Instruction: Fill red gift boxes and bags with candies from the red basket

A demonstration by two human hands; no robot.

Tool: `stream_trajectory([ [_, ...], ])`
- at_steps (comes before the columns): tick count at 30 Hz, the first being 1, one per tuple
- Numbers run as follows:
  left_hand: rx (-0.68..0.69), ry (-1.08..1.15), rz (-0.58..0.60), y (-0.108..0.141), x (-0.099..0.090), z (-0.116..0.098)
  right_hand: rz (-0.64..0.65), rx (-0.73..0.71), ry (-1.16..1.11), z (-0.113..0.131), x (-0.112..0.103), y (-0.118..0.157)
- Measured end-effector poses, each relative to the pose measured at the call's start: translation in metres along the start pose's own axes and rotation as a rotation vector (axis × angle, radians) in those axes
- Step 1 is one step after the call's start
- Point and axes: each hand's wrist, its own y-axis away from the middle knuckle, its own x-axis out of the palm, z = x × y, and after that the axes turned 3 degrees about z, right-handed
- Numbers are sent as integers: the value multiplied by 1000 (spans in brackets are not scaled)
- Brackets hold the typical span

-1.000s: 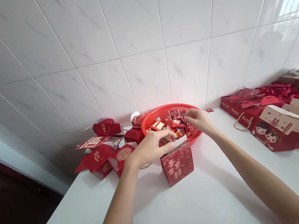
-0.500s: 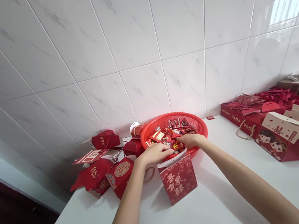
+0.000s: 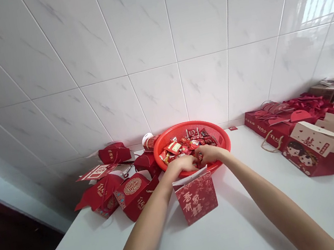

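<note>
Red-wrapped candies [image 3: 173, 147] fill a red plastic basket [image 3: 222, 132] against the wall. Both my hands are at its front part, close together. My right hand [image 3: 207, 153] has its fingers curled around a small wrapped candy [image 3: 200, 156]. At the front rim, my left hand [image 3: 184, 164] is closed with the fingertips pointing right, near the right fingers; what they pinch, if anything, is hidden. Just below the hands, a red paper gift bag [image 3: 197, 198] with pale characters stands upright on the white table [image 3: 231, 238], its top showing a white inner edge.
Several red gift boxes [image 3: 134, 194] crowd the table to the left of the basket. On the right lie a large red box [image 3: 264, 130] with a rope handle, printed gift bags [image 3: 310, 148] and dark red ribbon [image 3: 327, 109]. A tiny red packet [image 3: 233, 128] lies near the tiled wall [image 3: 162, 96].
My right hand has come up out of the candies and left toward my left hand, its fingers now curled on a candy. My left hand's fingers have drawn in. The view has shifted slightly.
</note>
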Motion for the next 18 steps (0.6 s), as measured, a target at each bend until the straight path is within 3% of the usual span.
stream_trajectory([
  [10, -62, -63, 76, 9, -1, -15, 81, -21, -43, 0, 2, 6],
  [18, -60, -14, -22, 11, 4, -14, -57, -43, -155, -2, 8, 11],
])
